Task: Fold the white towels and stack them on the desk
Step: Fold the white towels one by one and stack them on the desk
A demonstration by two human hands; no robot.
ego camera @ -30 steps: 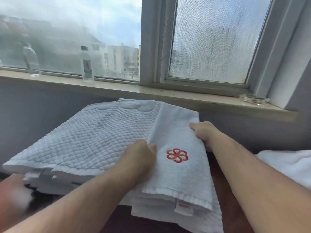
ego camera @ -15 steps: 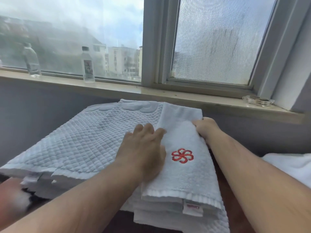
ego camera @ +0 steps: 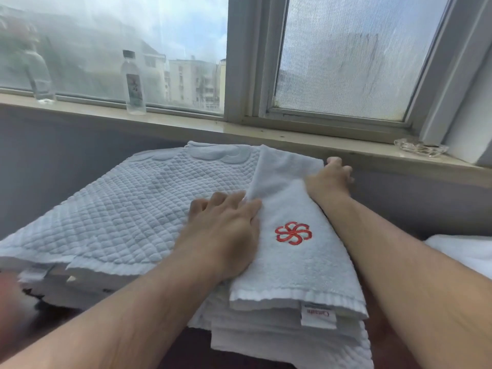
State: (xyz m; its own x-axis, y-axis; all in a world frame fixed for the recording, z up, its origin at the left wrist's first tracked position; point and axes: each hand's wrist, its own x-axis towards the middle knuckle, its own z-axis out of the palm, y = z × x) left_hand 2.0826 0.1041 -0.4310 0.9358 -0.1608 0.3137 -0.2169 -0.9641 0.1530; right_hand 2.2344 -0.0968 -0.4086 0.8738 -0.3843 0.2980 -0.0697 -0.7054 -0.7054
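A narrow folded white towel (ego camera: 292, 265) with a red flower emblem lies on top of a stack of white towels on the dark desk (ego camera: 197, 347). Beside it on the stack lies a wide quilted white towel (ego camera: 127, 209). My left hand (ego camera: 223, 230) lies flat with straight fingers, pressing on the emblem towel's left edge where it meets the quilted towel. At the emblem towel's far right edge, my right hand (ego camera: 330, 179) has its fingers curled round that edge.
Just behind the stack runs a window sill with two clear bottles (ego camera: 133, 83) (ego camera: 40, 75) and a glass ashtray (ego camera: 420, 147). Another white towel (ego camera: 466, 251) lies at the right edge. A blurred dark and white object (ego camera: 21, 302) sits at lower left.
My left hand went from gripping the emblem towel's left edge to lying flat on it. My right hand slid along the right edge toward the far corner.
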